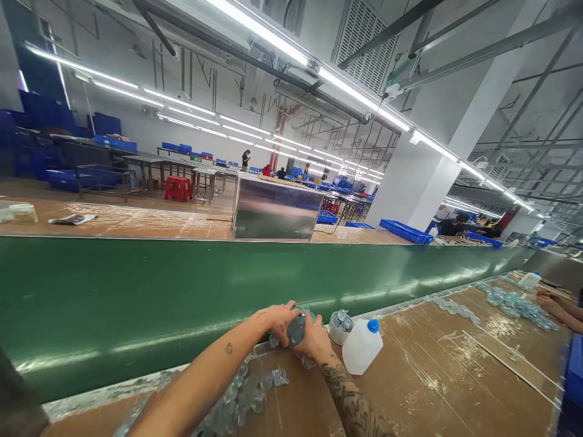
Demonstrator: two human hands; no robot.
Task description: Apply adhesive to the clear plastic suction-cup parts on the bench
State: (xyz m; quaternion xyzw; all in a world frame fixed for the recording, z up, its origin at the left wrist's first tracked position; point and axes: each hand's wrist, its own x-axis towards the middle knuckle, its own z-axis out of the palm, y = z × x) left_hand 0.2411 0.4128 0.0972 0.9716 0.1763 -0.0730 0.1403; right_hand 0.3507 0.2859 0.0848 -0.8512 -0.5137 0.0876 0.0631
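Observation:
My left hand (pixel 280 320) and my right hand (pixel 316 340) are close together at the near edge of the green conveyor belt (pixel 182 285). Between them they grip a bunch of clear, bluish plastic pieces (pixel 297 329), with fingers curled round from both sides. The exact kind of piece cannot be made out. More clear pieces (pixel 246 397) lie on the brown work surface below my left forearm. Just right of my right hand stands a white round tub (pixel 339 331) filled with similar pieces. A white plastic bottle with a blue cap (pixel 363 347) stands beside it.
Further right, a pile of clear pieces (pixel 517 304) lies near another person's hands (pixel 553 302) and a second white bottle (pixel 529 279). Thin strips (pixel 510 364) cross the brown table. Beyond the belt stand a metal box (pixel 277 209) and a blue tray (pixel 406 231).

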